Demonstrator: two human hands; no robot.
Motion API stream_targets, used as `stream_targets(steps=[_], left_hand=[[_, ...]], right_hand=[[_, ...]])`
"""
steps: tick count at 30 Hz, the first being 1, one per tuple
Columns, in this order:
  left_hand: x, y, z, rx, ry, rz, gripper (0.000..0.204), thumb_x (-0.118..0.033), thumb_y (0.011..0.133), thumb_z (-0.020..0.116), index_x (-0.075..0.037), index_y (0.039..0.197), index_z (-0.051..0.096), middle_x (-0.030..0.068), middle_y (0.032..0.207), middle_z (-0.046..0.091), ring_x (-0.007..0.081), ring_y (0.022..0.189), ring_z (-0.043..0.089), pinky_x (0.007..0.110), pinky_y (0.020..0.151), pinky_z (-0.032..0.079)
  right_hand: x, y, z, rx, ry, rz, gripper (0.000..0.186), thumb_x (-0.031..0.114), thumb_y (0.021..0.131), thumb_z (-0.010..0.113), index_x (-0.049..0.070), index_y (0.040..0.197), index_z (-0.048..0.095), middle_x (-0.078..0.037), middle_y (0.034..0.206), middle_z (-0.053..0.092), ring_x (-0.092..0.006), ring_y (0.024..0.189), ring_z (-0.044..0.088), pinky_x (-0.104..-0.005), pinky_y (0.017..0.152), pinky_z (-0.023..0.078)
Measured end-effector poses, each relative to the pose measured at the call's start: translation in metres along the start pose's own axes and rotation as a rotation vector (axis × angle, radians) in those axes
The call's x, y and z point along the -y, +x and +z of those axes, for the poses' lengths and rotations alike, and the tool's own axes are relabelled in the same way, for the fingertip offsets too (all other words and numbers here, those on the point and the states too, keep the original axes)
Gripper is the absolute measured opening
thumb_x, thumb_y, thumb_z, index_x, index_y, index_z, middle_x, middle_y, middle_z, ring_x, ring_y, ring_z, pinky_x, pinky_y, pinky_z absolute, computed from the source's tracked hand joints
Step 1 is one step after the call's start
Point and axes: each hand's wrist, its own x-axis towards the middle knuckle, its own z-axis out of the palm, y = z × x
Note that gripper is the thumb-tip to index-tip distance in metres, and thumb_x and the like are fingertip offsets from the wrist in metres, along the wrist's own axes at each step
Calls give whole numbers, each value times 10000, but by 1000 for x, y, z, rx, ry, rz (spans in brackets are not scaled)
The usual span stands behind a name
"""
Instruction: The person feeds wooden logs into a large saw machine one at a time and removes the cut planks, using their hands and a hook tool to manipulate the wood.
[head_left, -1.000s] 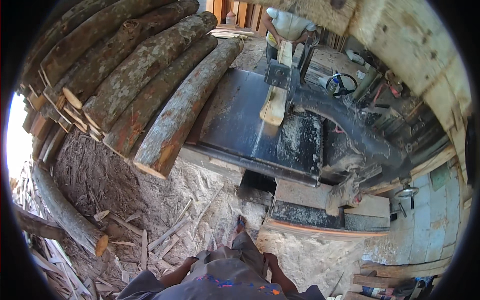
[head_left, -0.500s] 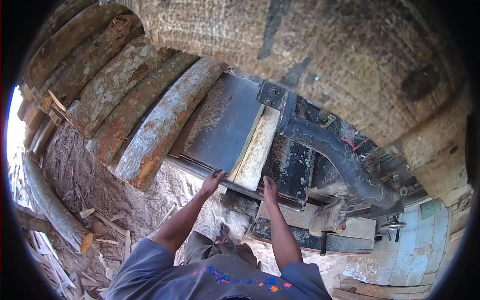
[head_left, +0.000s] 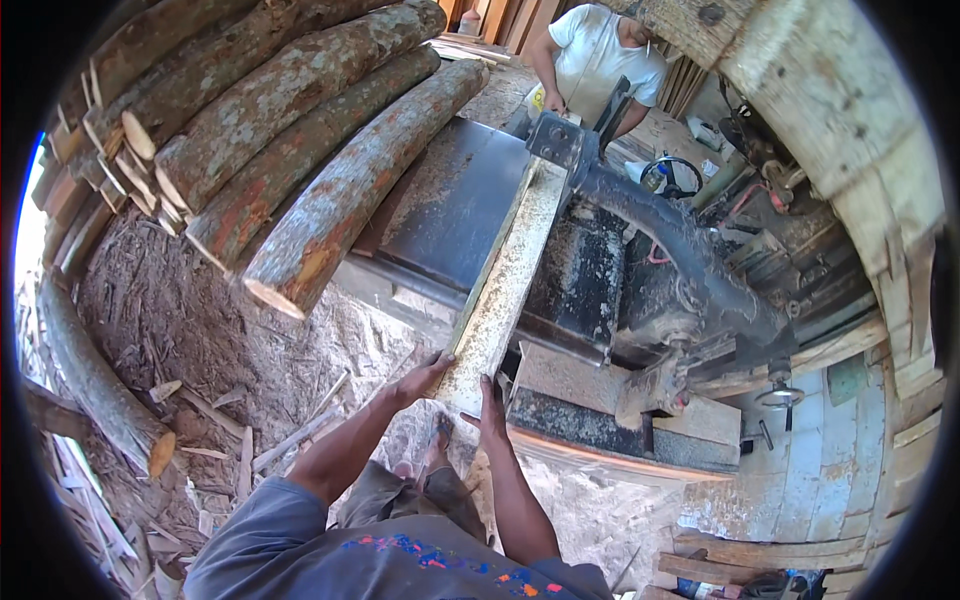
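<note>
A long pale sawn plank (head_left: 510,285), with a narrow strip running along its left edge, lies across the dark metal saw table (head_left: 440,195) and sticks out over its near edge toward me. My left hand (head_left: 425,378) grips the plank's left edge close to its near end. On the right edge, a little nearer to me, my right hand (head_left: 488,412) holds the plank with thumb and fingers around the end; the undersides of both hands are hidden. The plank's far part runs up to the machine's dark metal guide head (head_left: 555,140).
Several bark-covered logs (head_left: 370,175) are stacked at the left. A person in a white shirt (head_left: 600,60) stands beyond the saw, one hand near the guide head. A curved metal arm (head_left: 690,260) and handwheel (head_left: 782,398) are at the right. Wood scraps (head_left: 245,460) litter the ground.
The plank has come toward me, well past the table edge, with both hands on it. My view has shifted so the person beyond the saw now shows.
</note>
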Motion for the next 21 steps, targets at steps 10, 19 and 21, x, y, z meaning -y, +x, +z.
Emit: stream_targets(steps=[10, 19, 21], left_hand=[[37, -186, 45, -67, 215, -105, 897, -602, 865, 467, 47, 1423, 197, 187, 1454, 287, 240, 1288, 358, 322, 1014, 343], [158, -299, 38, -142, 173, -36, 882, -541, 859, 544, 59, 1414, 214, 151, 1387, 392, 224, 1257, 385, 328, 1033, 314], [158, -332, 48, -94, 135, -61, 905, -534, 853, 559, 69, 1415, 187, 155, 1390, 387, 227, 1257, 390, 331, 1023, 329]], right_hand=[[-131, -123, 6, -127, -38, -158, 748, 527, 885, 495, 31, 1407, 293, -205, 1332, 452, -293, 1216, 451, -338, 1003, 344], [-203, -267, 26, -108, -163, -282, 719, 501, 905, 466, -8, 1389, 311, -213, 1351, 435, -310, 1234, 438, -341, 1025, 324], [-218, -290, 25, -82, -179, -343, 714, 501, 908, 459, -19, 1379, 326, -220, 1351, 432, -315, 1243, 430, -343, 1029, 321]])
